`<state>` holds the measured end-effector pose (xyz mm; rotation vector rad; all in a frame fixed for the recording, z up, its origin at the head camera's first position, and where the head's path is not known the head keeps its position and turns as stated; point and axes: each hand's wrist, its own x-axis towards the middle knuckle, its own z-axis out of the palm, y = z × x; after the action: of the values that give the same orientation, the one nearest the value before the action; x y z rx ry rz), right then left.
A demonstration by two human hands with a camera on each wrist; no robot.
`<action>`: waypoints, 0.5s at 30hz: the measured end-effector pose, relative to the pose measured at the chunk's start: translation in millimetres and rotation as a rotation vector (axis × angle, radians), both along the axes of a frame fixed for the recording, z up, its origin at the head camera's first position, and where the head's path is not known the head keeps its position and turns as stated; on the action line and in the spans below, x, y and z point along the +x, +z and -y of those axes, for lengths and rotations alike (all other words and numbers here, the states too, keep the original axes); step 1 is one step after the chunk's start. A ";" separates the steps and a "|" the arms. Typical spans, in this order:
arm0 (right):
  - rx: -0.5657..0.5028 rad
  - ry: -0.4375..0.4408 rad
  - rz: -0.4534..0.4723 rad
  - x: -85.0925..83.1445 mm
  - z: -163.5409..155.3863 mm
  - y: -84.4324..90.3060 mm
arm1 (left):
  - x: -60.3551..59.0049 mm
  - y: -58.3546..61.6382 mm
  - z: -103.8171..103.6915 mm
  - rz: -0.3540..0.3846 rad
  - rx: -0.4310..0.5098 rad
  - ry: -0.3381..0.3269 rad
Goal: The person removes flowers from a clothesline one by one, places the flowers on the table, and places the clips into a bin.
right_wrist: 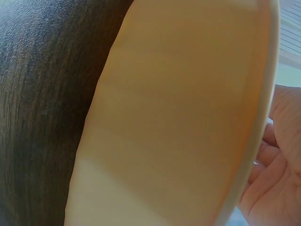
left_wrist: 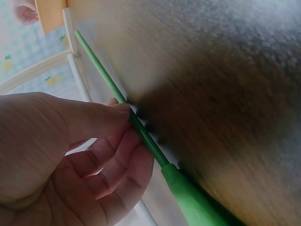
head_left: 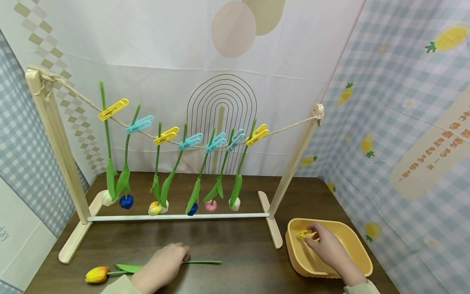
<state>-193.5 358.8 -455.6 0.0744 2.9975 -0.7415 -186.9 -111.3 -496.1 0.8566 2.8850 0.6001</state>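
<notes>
Left hand [head_left: 161, 263], seven o'clock, pinches tulip stem [head_left: 203, 262], likely sparing the bloom [head_left: 97, 275]; right hand [head_left: 328, 247], five o'clock, pinches clothespin [head_left: 304, 233].

The bare left hand [head_left: 163, 264] lies back upward, its thumb pinching against bent fingers; the bare right hand [head_left: 328, 247], well apart, pinches between thumb and fingers, its wrist slanting leftward.

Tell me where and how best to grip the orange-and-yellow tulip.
Probably by the bare stem, from above, where the left hand pinches it: this part is slim and straight, with leaf and bloom off to the left.
</notes>
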 end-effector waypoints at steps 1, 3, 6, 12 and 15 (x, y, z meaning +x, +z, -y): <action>-0.003 0.000 0.001 0.3 -0.3 -0.3 | 0.1 0.4 0.1 0.001 -0.002 0.001; -0.002 -0.005 0.001 0.6 -1.1 -1.8 | 0.3 0.6 0.1 -0.001 -0.002 -0.002; -0.002 -0.003 -0.003 1.7 -1.6 -2.8 | 0.3 1.2 0.1 0.005 -0.001 -0.006; 0.023 0.003 -0.048 3.8 -2.0 -2.5 | 0.0 4.6 0.8 0.014 0.012 -0.012; 0.033 0.019 -0.094 4.3 -1.7 0.3 | -1.7 8.6 -1.2 0.013 0.045 -0.033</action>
<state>-189.1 360.5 -455.3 0.0124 3.0953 -0.7130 -188.6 -110.1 -487.5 0.9011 2.8504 0.6672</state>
